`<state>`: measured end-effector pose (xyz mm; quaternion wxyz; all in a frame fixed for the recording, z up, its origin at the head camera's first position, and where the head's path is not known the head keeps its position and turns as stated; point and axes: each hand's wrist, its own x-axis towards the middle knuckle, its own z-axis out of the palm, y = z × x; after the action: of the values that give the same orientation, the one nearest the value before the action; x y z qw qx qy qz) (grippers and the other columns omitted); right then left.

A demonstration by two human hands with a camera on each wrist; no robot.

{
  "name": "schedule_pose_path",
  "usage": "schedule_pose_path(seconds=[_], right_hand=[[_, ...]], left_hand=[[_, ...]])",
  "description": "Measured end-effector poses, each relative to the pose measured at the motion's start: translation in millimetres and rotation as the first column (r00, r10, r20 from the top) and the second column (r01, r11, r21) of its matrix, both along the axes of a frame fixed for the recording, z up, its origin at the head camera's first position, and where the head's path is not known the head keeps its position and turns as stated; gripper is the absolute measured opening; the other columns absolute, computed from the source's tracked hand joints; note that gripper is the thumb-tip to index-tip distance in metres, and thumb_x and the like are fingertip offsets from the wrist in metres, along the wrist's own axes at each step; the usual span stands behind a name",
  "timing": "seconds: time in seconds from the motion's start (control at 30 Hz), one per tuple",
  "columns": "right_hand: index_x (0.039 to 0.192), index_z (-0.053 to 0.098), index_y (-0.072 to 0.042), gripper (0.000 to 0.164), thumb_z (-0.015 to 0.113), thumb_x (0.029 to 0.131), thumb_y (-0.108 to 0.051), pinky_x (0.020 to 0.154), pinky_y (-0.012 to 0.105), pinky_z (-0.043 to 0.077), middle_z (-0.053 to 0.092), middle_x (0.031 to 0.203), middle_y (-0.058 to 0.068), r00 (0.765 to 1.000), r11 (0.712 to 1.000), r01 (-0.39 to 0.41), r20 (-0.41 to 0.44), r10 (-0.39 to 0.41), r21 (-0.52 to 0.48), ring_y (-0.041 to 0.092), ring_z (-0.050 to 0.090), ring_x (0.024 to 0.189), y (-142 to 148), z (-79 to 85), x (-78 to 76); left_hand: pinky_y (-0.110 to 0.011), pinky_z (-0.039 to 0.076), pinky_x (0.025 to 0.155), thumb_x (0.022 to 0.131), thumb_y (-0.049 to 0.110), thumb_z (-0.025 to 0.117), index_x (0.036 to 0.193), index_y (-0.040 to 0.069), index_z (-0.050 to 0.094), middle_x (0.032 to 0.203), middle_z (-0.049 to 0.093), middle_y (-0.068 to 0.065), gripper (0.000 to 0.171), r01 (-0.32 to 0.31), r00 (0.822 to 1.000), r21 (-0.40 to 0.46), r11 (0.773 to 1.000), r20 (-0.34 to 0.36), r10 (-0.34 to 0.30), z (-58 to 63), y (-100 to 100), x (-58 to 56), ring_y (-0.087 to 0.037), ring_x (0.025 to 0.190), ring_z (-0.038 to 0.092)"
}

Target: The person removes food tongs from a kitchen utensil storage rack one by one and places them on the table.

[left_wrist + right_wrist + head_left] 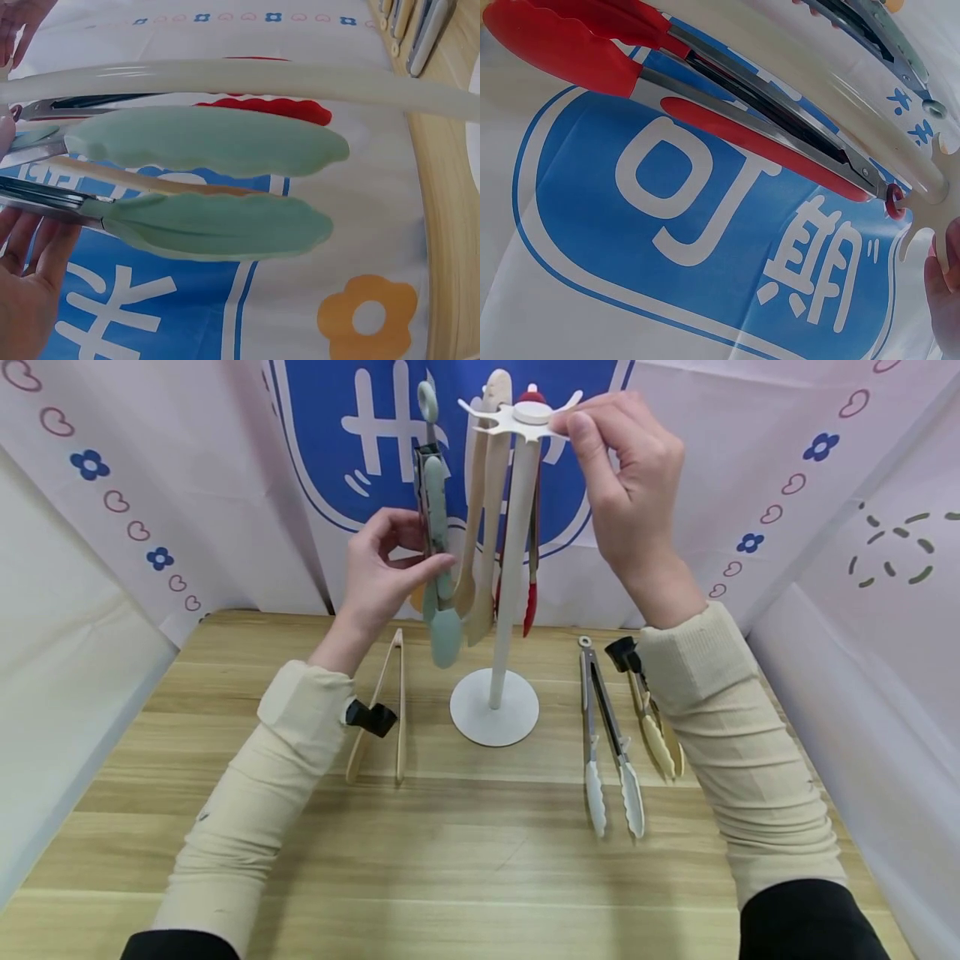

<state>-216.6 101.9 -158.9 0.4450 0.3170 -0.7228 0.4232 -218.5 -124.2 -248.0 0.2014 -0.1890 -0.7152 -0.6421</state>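
Note:
My left hand (390, 560) grips mint-green tongs (446, 639) upright, thumb in front, just left of a white stand (517, 560). Their two scalloped heads (217, 225) point down, slightly apart, in the left wrist view. At the stand's top, my right hand (633, 464) pinches an arm of the white hook ring (531, 415). Wooden tongs (493, 527) hang on the ring's left side. Behind the post hang red tongs (570, 52), whose red loop sits at the ring in the right wrist view.
On the wooden table (450, 877) lie wooden tongs (401, 718) at left, and metal tongs with white heads (633, 802) at right. Pale yellow tongs (656, 743) lie beside my right sleeve. A printed cloth (247, 543) hangs behind.

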Motion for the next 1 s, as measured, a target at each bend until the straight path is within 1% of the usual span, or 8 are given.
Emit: schedule_pose_path(seconds=[0.1,0.23,0.43,0.53,0.67,0.77,1.0], right_hand=[[0.086,0.07,0.004,0.019,0.052,0.09,-0.005,0.083,0.02,0.041,0.066,0.088,0.013,1.0,1.0,0.005,0.002,-0.005,-0.003,0.01,0.055,0.089,0,-0.6,-0.2],[0.086,0.07,0.004,0.019,0.052,0.089,-0.005,0.083,0.02,0.041,0.067,0.088,0.012,1.0,1.0,0.004,0.003,-0.004,-0.01,0.008,0.055,0.089,0,-1.1,-0.4],[0.087,0.07,0.003,0.019,0.053,0.089,-0.004,0.082,0.02,0.041,0.067,0.088,0.012,1.0,1.0,0.002,0.005,-0.002,-0.012,0.005,0.053,0.089,0,-1.1,-0.2],[0.087,0.07,0.003,0.019,0.052,0.09,-0.004,0.082,0.02,0.041,0.067,0.088,0.012,1.0,1.0,0.001,0.006,0.0,-0.012,0.005,0.053,0.089,0,-1.0,-0.2],[0.087,0.07,0.003,0.019,0.052,0.089,-0.004,0.082,0.02,0.041,0.067,0.088,0.012,1.0,1.0,-0.004,0.007,0.004,-0.016,0.005,0.053,0.089,0,-1.1,-0.3],[0.086,0.07,0.003,0.019,0.052,0.089,-0.004,0.082,0.02,0.041,0.067,0.087,0.012,1.0,1.0,-0.007,0.008,0.008,-0.023,0.004,0.053,0.089,-1,-1.1,-0.6],[0.085,0.07,0.004,0.02,0.052,0.089,-0.004,0.082,0.02,0.041,0.067,0.086,0.012,1.0,0.999,-0.011,0.005,0.011,-0.031,0.005,0.054,0.088,-1,-1.0,-1.0]], left_hand=[[-0.026,0.053,0.073,0.069,0.005,0.078,0.104,0.003,0.058,0.09,0.059,-0.001,0.039,-0.028,1.0,-0.022,0.999,0.0,0.028,-1.9,-5,1.1,-0.017,0.083,0.057],[-0.027,0.053,0.073,0.068,0.006,0.078,0.102,0.003,0.058,0.089,0.059,0.0,0.039,-0.063,0.998,-0.043,0.997,-0.022,0.062,-5.3,-10,-0.1,-0.016,0.082,0.056],[-0.023,0.053,0.069,0.068,0.01,0.079,0.102,0.003,0.057,0.087,0.057,0.001,0.04,-0.152,0.988,-0.088,0.984,-0.051,0.148,-8.6,-19,-0.5,-0.016,0.079,0.055],[-0.021,0.052,0.068,0.068,0.014,0.08,0.101,0.004,0.057,0.086,0.057,0.002,0.041,-0.198,0.98,-0.11,0.974,-0.046,0.194,-8.4,-23,1.4,-0.015,0.079,0.055],[-0.021,0.051,0.068,0.068,0.019,0.081,0.101,0.005,0.057,0.087,0.057,0.002,0.043,-0.244,0.97,-0.137,0.96,-0.031,0.242,-7.7,-28,4.4,-0.014,0.079,0.054],[-0.02,0.05,0.068,0.067,0.021,0.081,0.101,0.007,0.057,0.088,0.057,0.002,0.043,-0.267,0.963,-0.146,0.953,-0.018,0.267,-8.1,-32,5.7,-0.013,0.079,0.053],[-0.018,0.049,0.066,0.067,0.019,0.081,0.1,0.008,0.058,0.087,0.057,0.002,0.042,-0.306,0.951,-0.133,0.943,-0.006,0.308,-11.2,-44,5.9,-0.013,0.079,0.053]])
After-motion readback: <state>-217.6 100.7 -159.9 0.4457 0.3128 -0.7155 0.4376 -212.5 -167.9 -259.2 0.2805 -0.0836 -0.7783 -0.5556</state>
